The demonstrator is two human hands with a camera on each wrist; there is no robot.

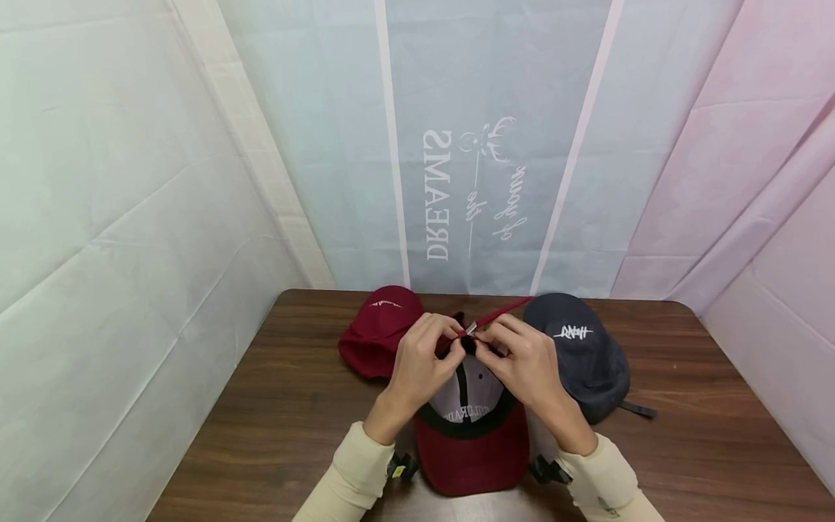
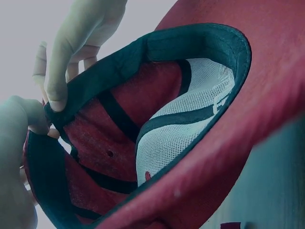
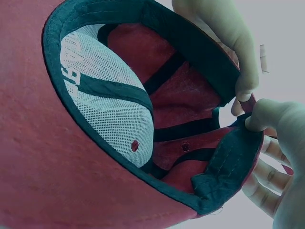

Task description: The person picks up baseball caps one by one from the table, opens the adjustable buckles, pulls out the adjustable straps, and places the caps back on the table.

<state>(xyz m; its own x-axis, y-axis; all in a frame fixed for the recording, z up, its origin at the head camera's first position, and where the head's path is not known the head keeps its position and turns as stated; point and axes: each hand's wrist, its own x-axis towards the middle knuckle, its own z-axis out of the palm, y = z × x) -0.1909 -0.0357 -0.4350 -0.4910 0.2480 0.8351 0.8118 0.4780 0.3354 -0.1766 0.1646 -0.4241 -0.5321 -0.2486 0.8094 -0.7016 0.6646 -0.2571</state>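
A dark red baseball cap [image 1: 472, 457] stands in the middle with its brim toward me and its inside showing. Its sweatband [image 2: 190, 43] is dark, and light mesh [image 3: 116, 112] lines the front. At the back of the cap, my left hand [image 1: 420, 359] pinches the band beside a small metal buckle [image 1: 471, 328]. My right hand [image 1: 525, 359] pinches the other side, its fingertips close to the left ones. From the buckle a red strap [image 1: 504, 311] runs up and to the right. The fingers partly hide the buckle.
Behind my left hand lies another red cap [image 1: 385, 322]. A dark navy cap [image 1: 580, 362] with white lettering sits to the right, its strap [image 1: 638, 409] trailing on the brown wooden table [image 1: 274, 435]. Cloth sheets [image 1: 470, 80] hang behind and at both sides.
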